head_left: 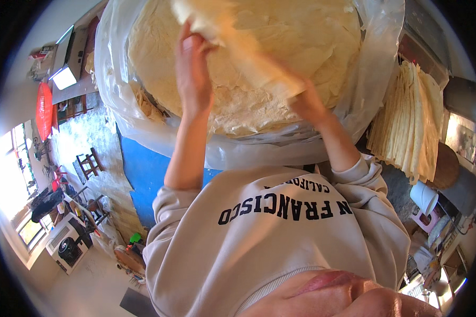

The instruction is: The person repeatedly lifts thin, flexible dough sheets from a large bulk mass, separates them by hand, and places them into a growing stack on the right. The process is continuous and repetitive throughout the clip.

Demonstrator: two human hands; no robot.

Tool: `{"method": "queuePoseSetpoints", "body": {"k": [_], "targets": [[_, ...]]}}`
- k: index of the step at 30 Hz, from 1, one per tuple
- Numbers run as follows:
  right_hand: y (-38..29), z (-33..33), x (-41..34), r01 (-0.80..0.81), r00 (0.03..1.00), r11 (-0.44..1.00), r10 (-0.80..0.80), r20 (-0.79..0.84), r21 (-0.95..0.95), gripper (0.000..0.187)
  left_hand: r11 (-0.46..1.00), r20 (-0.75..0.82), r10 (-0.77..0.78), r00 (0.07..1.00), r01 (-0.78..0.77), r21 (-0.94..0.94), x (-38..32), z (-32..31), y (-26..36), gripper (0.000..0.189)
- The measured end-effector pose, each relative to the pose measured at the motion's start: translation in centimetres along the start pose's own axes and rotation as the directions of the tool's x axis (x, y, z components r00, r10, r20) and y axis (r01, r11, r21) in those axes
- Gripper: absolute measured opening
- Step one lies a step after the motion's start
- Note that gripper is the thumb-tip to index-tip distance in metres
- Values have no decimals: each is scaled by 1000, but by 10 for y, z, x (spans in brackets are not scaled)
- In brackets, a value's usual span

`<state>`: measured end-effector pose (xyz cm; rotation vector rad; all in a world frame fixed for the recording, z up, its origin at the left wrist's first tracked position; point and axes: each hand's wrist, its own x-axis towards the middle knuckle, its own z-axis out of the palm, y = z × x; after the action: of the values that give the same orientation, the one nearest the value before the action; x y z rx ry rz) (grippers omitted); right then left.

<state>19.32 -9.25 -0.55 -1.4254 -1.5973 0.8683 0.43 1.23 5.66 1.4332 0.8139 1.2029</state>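
Before me lies a wide, round pile of thin, pale yellow sheets that look like dough or tofu skin [285,43], with clear plastic sheeting [238,154] around its edge. My right hand [309,101] is closed on the near end of a long folded strip of the same material [258,67], which is blurred and slants over the pile. At the strip's upper left, my left hand [194,67] is raised with its fingers bent against the edge; whether it grips the strip cannot be told.
Many folded strips [404,123] hang or stand in a row at the right, above a white bucket [424,198]. On the left are a blue floor area [142,170], a small wooden stool [89,164] and a red basin [44,111].
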Motion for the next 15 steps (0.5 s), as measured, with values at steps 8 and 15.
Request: {"method": "queuePoseSetpoints", "body": {"k": [8,15], "targets": [[46,-44,12,-207,754,-46,629,190,977,38,395,467,166,869,-492,776,55,88,-104,61],[34,-42,8,-175,732,95,678,65,980,42,977,-228,-206,952,215,17,28,81,-83,57]]}}
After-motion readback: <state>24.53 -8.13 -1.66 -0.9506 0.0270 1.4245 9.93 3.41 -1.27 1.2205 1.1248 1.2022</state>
